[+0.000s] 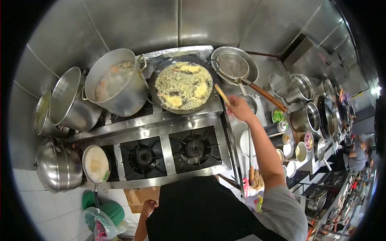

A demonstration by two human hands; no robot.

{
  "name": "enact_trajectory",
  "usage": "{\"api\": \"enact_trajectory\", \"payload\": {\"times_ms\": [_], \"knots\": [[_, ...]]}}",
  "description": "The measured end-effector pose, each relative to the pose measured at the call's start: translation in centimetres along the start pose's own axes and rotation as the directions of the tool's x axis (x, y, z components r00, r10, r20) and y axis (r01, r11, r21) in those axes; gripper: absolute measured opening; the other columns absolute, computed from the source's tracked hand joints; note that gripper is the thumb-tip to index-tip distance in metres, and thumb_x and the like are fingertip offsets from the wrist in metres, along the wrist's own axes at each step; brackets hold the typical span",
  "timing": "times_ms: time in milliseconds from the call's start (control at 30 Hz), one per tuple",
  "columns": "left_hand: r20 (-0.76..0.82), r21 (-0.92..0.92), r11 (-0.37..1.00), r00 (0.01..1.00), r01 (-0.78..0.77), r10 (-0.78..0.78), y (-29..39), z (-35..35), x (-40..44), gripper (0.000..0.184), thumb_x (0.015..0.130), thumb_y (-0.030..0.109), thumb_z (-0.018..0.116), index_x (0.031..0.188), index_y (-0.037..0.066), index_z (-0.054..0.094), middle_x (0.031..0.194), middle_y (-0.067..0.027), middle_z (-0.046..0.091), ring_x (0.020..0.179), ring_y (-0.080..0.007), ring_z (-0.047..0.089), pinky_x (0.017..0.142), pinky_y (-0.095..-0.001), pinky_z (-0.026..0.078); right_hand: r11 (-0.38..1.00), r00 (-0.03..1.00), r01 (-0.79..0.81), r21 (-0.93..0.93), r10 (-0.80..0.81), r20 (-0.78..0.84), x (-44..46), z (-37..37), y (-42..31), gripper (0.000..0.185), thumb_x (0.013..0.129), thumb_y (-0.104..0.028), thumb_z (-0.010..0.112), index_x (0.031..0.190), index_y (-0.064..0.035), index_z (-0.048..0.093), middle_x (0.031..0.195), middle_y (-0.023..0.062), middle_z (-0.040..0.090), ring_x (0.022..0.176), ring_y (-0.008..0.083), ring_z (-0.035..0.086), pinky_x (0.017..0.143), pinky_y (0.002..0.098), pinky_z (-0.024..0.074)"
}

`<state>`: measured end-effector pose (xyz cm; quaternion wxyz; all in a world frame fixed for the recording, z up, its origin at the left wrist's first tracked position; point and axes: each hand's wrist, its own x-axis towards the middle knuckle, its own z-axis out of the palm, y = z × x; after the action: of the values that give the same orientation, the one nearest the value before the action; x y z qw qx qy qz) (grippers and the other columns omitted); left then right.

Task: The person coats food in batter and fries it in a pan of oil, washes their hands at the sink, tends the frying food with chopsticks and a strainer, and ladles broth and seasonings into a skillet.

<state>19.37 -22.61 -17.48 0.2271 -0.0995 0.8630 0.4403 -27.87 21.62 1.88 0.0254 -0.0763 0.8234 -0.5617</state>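
My right hand (pixel 239 109) is closed around a light wooden stick-like utensil (pixel 221 94); its tip is close to the right rim of the wok, and its exact kind is unclear. In the dark wok (pixel 155 94), pale batter bits bubble in oil. Among them lie several battered pieces, such as the yellow one near the top (pixel 189 68) and another at the lower left (pixel 173 101). Low beside the black apron, my left hand (pixel 149 207) hangs with its fingers curled in, and nothing shows in it.
Left of the wok stands a large stockpot (pixel 114 105) of cloudy liquid, with more pots beyond. A frying pan (pixel 96 164) sits near two front burners (pixel 195 148). On the right are a strainer (pixel 231 65), a ladle (pixel 251 174), squeeze bottles (pixel 276 128) and bowls. A person (pixel 356 156) stands farther off.
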Motion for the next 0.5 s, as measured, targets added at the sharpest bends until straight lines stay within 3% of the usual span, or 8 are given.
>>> {"api": "enact_trajectory", "payload": {"times_ms": [67,133,200,267,367,433,467,500], "knots": [[-0.045,-0.021,0.999,0.998,0.036,-0.037,-1.6,0.7,0.0,0.019,0.076,0.016,0.062,0.065,0.001,0.056,0.065,-0.0099,0.057,0.062,-0.0256,0.058,0.061,-0.0351,0.048,0.954,0.944,-0.185,-0.237,0.239,0.226,1.8,-0.5,-0.2,0.019,0.080,-0.004,0.057,0.096,0.0046,0.061,0.068,0.0134,0.064,0.058,0.0189,0.065,0.051,0.0302,0.0506],[-0.073,-0.050,0.997,0.996,0.055,-0.059,-4.7,2.6,0.0,0.022,0.074,0.019,0.065,0.065,0.000,0.058,0.067,-0.0117,0.059,0.063,-0.0290,0.060,0.065,-0.0363,0.050,0.909,0.942,-0.161,-0.383,0.258,0.216,3.5,-0.1,-2.0,0.017,0.079,-0.004,0.057,0.093,0.0041,0.063,0.071,0.0161,0.065,0.063,0.0220,0.067,0.055,0.0322,0.0520],[-0.081,0.245,0.916,0.935,-0.317,0.345,-10.3,5.6,0.1,0.020,0.073,0.021,0.066,0.072,0.001,0.063,0.073,-0.0114,0.064,0.067,-0.0279,0.062,0.068,-0.0352,0.051,0.841,0.934,-0.154,-0.518,0.295,0.201,5.5,0.4,-1.6,0.016,0.079,-0.004,0.057,0.089,0.0036,0.065,0.075,0.0188,0.067,0.068,0.0251,0.068,0.058,0.0341,0.0533],[-0.026,0.231,0.922,0.945,-0.311,0.326,-14.4,7.6,0.1,0.020,0.074,0.021,0.065,0.076,0.001,0.064,0.075,-0.0121,0.065,0.070,-0.0276,0.064,0.068,-0.0354,0.052,0.329,0.949,0.297,-0.896,0.003,0.315,8.9,1.1,1.0,0.023,0.077,-0.005,0.058,0.095,0.0065,0.065,0.075,0.0222,0.066,0.070,0.0336,0.067,0.059,0.0402,0.0548],[0.018,0.238,0.930,0.958,-0.281,0.285,-12.0,7.0,-0.2,0.019,0.078,0.018,0.063,0.080,0.000,0.066,0.076,-0.0125,0.066,0.073,-0.0254,0.066,0.067,-0.0344,0.053,0.364,0.983,0.169,-0.916,0.002,0.183,10.3,2.9,-0.3,0.019,0.073,-0.010,0.061,0.082,0.0063,0.067,0.077,0.0262,0.064,0.073,0.0382,0.066,0.065,0.0419,0.0543],[0.001,0.252,0.935,0.967,-0.249,0.257,-5.7,4.5,-0.4,0.017,0.080,0.015,0.061,0.080,-0.001,0.066,0.076,-0.0123,0.065,0.074,-0.0234,0.067,0.066,-0.0332,0.053,0.331,0.968,0.214,-0.919,0.052,0.244,11.5,3.8,-0.3,0.018,0.074,-0.008,0.060,0.083,0.0058,0.067,0.081,0.0261,0.065,0.077,0.0369,0.066,0.068,0.0413,0.0542],[-0.064,-0.039,0.998,0.996,0.054,-0.057,-0.9,2.6,-0.3,0.016,0.083,0.012,0.059,0.080,-0.002,0.065,0.075,-0.0127,0.065,0.072,-0.0221,0.067,0.065,-0.0316,0.053,0.301,0.951,0.249,-0.921,0.104,0.291,11.9,4.4,-0.3,0.017,0.075,-0.006,0.059,0.084,0.0053,0.067,0.085,0.0260,0.066,0.080,0.0355,0.067,0.071,0.0408,0.0542],[-0.034,-0.333,0.881,0.930,0.335,-0.367,2.1,1.5,-0.1,0.016,0.085,0.009,0.056,0.081,-0.004,0.064,0.075,-0.0130,0.065,0.071,-0.0207,0.066,0.064,-0.0300,0.053,0.303,0.949,0.256,-0.918,0.104,0.299,12.2,5.0,-1.3,0.017,0.075,-0.006,0.059,0.084,0.0053,0.067,0.085,0.0260,0.066,0.080,0.0355,0.067,0.071,0.0408,0.0542]]}}
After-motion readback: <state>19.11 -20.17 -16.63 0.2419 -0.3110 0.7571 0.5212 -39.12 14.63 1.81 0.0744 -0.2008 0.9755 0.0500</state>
